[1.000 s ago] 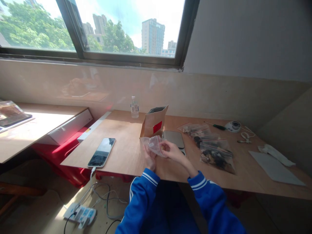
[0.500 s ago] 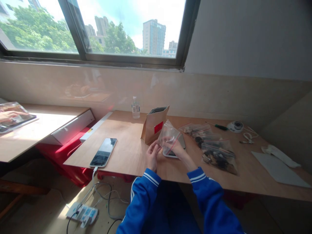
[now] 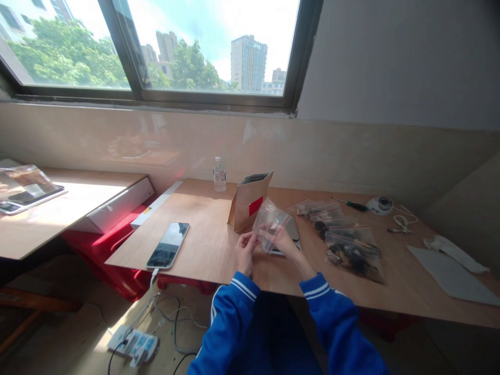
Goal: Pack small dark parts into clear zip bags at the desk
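Over the table's front part I hold a clear zip bag (image 3: 269, 216) with a red strip at its mouth. My left hand (image 3: 246, 250) is closed, pinching the bag's left edge between thumb and fingers. My right hand (image 3: 279, 237) reaches past the red strip and shows through the plastic, apparently inside the bag. Its fingers look curled together, and what they hold, if anything, cannot be made out. Beneath the bag lies a flat device with a silver top (image 3: 292, 229), partly covered. Just behind stands an open brown paper pouch (image 3: 242, 208) with a red label.
Several filled zip bags (image 3: 353, 250) lie to the right, near a green screwdriver (image 3: 357, 206), a white dome camera (image 3: 380, 205) and a grey sheet (image 3: 449, 273). Left are a charging phone (image 3: 167, 246) and a bottle (image 3: 219, 176). Cables and a power strip (image 3: 135, 344) lie below.
My right hand and the zip bag have shifted slightly, uncovering more of the silver-topped device. At the far left, another person's hand has drawn back toward the picture edge.
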Tool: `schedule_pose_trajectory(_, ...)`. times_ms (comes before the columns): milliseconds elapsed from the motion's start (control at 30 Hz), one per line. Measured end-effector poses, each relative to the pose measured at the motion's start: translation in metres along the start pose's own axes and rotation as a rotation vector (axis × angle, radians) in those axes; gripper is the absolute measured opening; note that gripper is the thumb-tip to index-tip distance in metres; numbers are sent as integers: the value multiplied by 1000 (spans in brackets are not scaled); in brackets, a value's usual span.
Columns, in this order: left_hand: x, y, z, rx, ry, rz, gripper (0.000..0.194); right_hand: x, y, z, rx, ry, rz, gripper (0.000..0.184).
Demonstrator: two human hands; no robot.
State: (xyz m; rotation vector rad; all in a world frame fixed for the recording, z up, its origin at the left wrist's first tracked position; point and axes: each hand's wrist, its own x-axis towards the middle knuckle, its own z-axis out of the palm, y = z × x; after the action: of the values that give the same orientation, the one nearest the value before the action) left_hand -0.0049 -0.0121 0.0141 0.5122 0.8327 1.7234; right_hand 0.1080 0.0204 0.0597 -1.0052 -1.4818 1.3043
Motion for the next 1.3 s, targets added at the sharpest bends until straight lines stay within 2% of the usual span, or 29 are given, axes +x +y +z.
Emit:
schedule_pose_trajectory(133,1,0,0,-54,92,-33,30,-1,-9,-6,-22,92,-14,36)
schedule_pose_trajectory(200,2,0,-1,-58,115,-29,30,-2,-23,-15,-70,52,-40,31)
schedule_pose_trajectory(300,3,-1,-3,-53,145,-22,31,-1,-60,-33,-213,-81,-92,25)
schedule_pose_trajectory(367,4,-3,-5,-43,164,-22,31,5,-90,-43,-287,-99,-153,23)
schedule_pose_trajectory(433,6,-6,-7,-33,180,-22,31,20,-117,-45,-302,-11,-269,25)
schedule_pose_trajectory(533,8,-11,-10,-19,195,-15,32,56,-142,-33,-298,186,-520,26)
schedule_pose_trajectory(633,10,-14,-13,5,192,5,32,94,-141,-10,-393,247,-693,22)
schedule_pose_trajectory(767,9,-15,-14,32,178,14,34,120,-118,13,-507,167,-738,20)
schedule_pose_trajectory(867,8,-13,-12,43,172,18,35,117,-104,15,-481,174,-727,21)
schedule_pose_trajectory(1000,8,-12,-11,36,187,13,36,106,-102,7,-464,200,-652,20)
schedule_pose_trajectory(1100,8,-12,-12,18,167,-13,36,100,-109,-1,-519,127,-627,19)
schedule_pose_trajectory(1300,9,-12,-13,3,141,9,31,86,-121,-10,-850,-88,-632,23)
